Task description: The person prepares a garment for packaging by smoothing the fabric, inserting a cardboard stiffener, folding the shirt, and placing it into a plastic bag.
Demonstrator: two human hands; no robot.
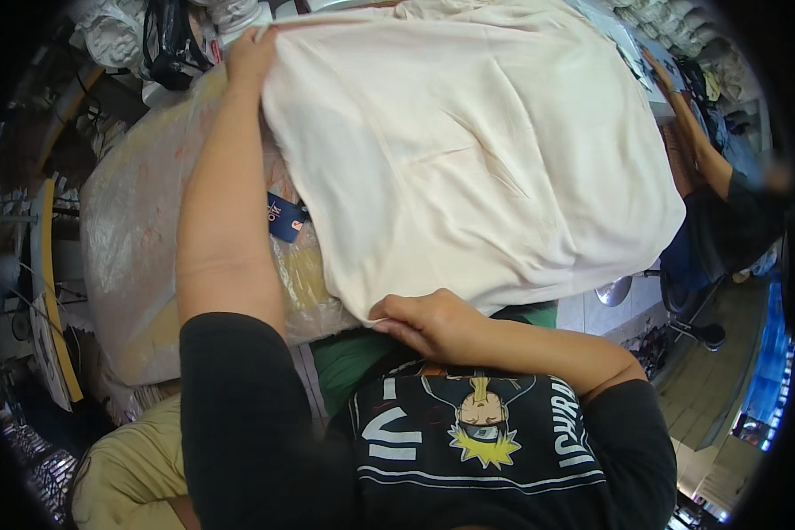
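A large cream-coloured cloth piece lies spread before me, with soft creases across its middle. My left hand reaches far out and grips the cloth's far left corner. Close to my body, my right hand pinches the near left corner between thumb and fingers. Beneath the cloth is a plastic-wrapped work surface, yellowish and wrinkled. A dark blue tag shows beside the cloth's left edge, partly under it; what it hangs from is hidden.
A black bag and white bundled fabric stand at the far left. At the right, another person's arm rests near a table. A yellow-edged board stands at the left, and someone's khaki-clothed leg is at the lower left.
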